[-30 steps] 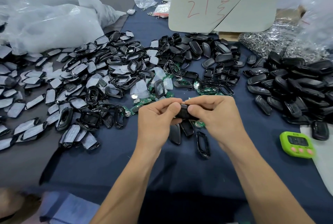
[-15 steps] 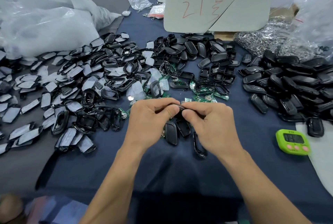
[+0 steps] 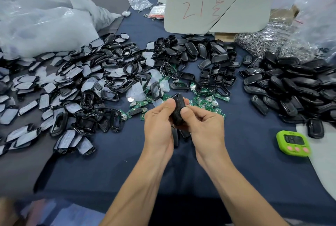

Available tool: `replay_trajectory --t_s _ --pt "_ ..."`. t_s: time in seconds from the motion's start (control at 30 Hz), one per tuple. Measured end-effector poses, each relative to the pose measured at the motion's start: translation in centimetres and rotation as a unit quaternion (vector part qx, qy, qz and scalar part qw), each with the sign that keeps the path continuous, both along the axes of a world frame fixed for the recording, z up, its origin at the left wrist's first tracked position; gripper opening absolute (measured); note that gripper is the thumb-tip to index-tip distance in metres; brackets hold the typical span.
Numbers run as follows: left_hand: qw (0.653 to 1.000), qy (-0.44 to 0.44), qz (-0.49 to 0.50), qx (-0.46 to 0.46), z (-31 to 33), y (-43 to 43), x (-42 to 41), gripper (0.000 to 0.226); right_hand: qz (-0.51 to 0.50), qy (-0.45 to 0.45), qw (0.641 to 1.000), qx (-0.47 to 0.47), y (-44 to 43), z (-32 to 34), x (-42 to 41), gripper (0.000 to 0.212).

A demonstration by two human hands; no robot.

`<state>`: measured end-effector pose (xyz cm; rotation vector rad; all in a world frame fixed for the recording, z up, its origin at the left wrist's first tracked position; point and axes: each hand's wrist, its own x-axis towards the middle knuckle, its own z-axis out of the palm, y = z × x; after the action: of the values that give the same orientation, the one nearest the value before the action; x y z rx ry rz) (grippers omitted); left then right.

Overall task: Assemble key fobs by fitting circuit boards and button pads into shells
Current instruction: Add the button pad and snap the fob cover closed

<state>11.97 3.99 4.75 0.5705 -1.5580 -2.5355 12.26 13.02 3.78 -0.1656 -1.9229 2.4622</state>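
Note:
A black key fob shell (image 3: 178, 109) stands on end between my two hands above the blue cloth. My left hand (image 3: 160, 125) grips its left side with thumb on top. My right hand (image 3: 205, 125) pinches its right side with the thumb against the shell. Several green circuit boards (image 3: 205, 101) lie just behind my hands. Open black shell frames (image 3: 109, 84) with white-backed pieces spread to the left. A heap of closed black fobs (image 3: 294, 87) lies on the right. Loose black parts (image 3: 184, 134) rest under my hands, partly hidden.
A green timer (image 3: 292, 143) sits at the right front. A grey card with red writing (image 3: 218, 2) stands at the back. Plastic bags (image 3: 45, 25) lie at the back left, a pile of metal key rings (image 3: 269, 42) at the back right.
The shell was held flat and crosswise between my fingertips; it has turned upright and shows more between my thumbs. My hands stay close together.

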Motion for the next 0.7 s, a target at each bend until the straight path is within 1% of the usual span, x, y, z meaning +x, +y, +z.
replay_trajectory --t_s 0.1,0.13,0.17,0.23,0.27,0.33,0.4,0.47,0.57,0.63,0.7 --pt "0.998 0.003 -0.037 -0.052 -0.3 -0.7 -0.1 0.034 0.070 0.021 0.992 0.100 1.3 0.7 0.0 0.032" --pt "0.997 0.006 -0.051 -0.056 -0.5 -0.9 0.0 0.034 0.091 0.016 0.990 0.103 1.7 0.9 -0.1 0.032" --pt "0.997 0.007 -0.063 -0.045 -0.5 -0.9 0.1 0.033 0.099 0.009 0.991 0.088 2.0 1.0 -0.2 0.032" --pt "0.996 0.011 -0.082 -0.022 -0.4 -0.5 0.4 0.030 0.083 0.002 0.995 0.051 2.1 0.7 -0.1 0.031" --pt "0.996 0.015 -0.082 -0.025 -0.3 -0.1 0.6 0.028 0.074 -0.001 0.997 0.029 1.8 0.6 0.0 0.029" --pt "0.996 0.023 -0.069 -0.049 -0.3 0.5 0.8 0.028 0.070 0.001 0.998 0.003 1.5 0.4 0.4 0.029" --pt "0.995 0.036 -0.050 -0.073 -0.3 0.6 1.1 0.034 0.089 0.010 0.996 0.012 1.5 0.5 0.6 0.025" --pt "0.990 0.067 -0.040 -0.115 -0.4 0.5 1.5 0.029 0.113 0.016 0.993 0.020 2.0 0.6 0.6 0.022" --pt "0.973 0.107 -0.029 -0.202 -0.4 0.4 1.8 0.021 0.127 0.020 0.992 -0.010 2.2 0.5 0.6 0.020" --pt "0.969 0.110 -0.026 -0.222 -0.3 0.4 1.6 0.019 0.111 0.016 0.993 -0.040 1.8 0.2 0.9 0.018" --pt "0.970 0.088 -0.039 -0.223 -0.4 0.3 1.3 0.020 0.085 0.005 0.995 -0.046 1.5 -0.3 1.2 0.017"
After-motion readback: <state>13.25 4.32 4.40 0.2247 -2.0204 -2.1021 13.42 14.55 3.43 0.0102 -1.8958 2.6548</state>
